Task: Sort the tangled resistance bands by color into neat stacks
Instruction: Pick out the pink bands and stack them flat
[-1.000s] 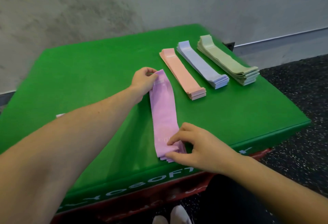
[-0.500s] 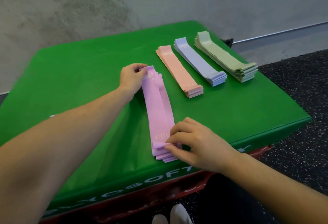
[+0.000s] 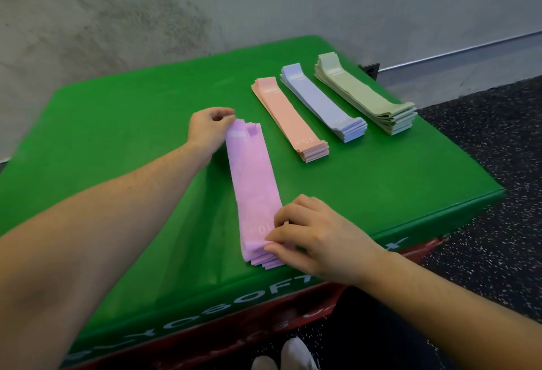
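A stack of pink-purple resistance bands [image 3: 253,184] lies lengthwise in the middle of the green padded box [image 3: 117,140]. My left hand [image 3: 208,127] pinches the stack's far end, where the layers sit slightly uneven. My right hand [image 3: 316,237] pinches the near end, fingers on top and thumb along the edge. To the right lie three other flat stacks, side by side: peach bands [image 3: 289,118], lilac-blue bands [image 3: 321,102] and pale green bands [image 3: 363,96].
The green box sits on a red box [image 3: 322,305] beneath it. A grey concrete wall stands behind. Dark speckled rubber floor [image 3: 498,252] stretches to the right. White shoe tips [image 3: 290,358] show at the bottom edge.
The pink-purple stack has shifted slightly left and its far end has been nudged. Both hands keep their hold on its ends.
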`<state>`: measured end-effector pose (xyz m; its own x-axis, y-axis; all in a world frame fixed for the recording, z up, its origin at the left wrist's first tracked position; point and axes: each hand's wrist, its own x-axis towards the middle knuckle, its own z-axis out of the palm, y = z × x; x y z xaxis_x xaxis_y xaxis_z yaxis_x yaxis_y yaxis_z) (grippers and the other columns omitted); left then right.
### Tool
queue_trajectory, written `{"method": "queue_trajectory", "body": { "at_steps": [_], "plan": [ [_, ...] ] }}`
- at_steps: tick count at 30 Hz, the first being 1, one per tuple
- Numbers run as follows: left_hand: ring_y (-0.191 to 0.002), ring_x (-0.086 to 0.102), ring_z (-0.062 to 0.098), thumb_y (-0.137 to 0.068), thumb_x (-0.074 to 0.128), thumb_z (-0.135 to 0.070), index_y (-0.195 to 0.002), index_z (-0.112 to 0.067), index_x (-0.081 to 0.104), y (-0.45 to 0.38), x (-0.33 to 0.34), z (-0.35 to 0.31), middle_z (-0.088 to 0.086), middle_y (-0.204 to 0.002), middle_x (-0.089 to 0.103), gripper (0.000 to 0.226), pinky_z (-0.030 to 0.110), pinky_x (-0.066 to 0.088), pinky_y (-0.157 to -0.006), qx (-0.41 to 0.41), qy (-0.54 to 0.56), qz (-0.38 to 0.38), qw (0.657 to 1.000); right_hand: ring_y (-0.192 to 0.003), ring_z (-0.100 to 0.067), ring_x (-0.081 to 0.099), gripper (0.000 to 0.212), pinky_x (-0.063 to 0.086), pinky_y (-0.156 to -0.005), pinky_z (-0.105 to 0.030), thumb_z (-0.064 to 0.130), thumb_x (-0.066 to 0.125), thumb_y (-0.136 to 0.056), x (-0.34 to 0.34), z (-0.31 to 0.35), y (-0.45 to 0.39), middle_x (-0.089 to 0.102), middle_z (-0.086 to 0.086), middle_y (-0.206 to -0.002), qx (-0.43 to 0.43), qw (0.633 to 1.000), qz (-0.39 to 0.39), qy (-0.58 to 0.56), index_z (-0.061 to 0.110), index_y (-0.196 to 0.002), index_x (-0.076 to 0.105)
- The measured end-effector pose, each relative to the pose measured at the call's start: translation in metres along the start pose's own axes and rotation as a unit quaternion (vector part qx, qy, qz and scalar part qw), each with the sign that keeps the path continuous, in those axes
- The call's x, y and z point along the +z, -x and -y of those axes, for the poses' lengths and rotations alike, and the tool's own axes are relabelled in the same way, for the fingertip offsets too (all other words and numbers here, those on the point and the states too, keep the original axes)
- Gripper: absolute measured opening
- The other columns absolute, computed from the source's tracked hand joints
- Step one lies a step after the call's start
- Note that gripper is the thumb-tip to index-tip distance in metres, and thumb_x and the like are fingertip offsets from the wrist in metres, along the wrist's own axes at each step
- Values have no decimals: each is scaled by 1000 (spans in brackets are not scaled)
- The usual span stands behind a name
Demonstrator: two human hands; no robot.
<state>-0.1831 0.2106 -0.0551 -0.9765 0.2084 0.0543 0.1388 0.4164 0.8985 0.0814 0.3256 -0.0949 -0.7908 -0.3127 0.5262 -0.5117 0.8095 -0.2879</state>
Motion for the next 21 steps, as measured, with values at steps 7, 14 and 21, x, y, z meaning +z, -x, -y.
{"method": "queue_trajectory", "body": {
  "at_steps": [7,14,21],
  "plan": [
    [-104,62,12,-92,70,-18,-112,-17,73,1,9,-2,-7,-107,69,20,28,51,-94,-20,-4,15,1000,-85,-14,53,28,43,-72,-32,48,64,-95,1,-2,7,65,5,-95,7,999,48,6,24,-107,73],
    [-121,52,13,-91,72,-25,-117,-18,70,1,16,1,-4,-126,58,27,33,41,-107,-3,-73,25,997,-87,-13,52,27,44,-74,-34,49,64,-94,4,-4,9,62,5,-98,1,998,58,7,25,-102,74],
    [-121,39,7,-98,63,-30,-120,-19,62,16,-4,7,-2,-135,42,24,30,28,-114,47,-87,0,995,-85,-11,50,30,42,-72,-28,49,69,-91,-2,4,4,63,5,-97,3,999,25,22,23,-104,74]
  ]
}}
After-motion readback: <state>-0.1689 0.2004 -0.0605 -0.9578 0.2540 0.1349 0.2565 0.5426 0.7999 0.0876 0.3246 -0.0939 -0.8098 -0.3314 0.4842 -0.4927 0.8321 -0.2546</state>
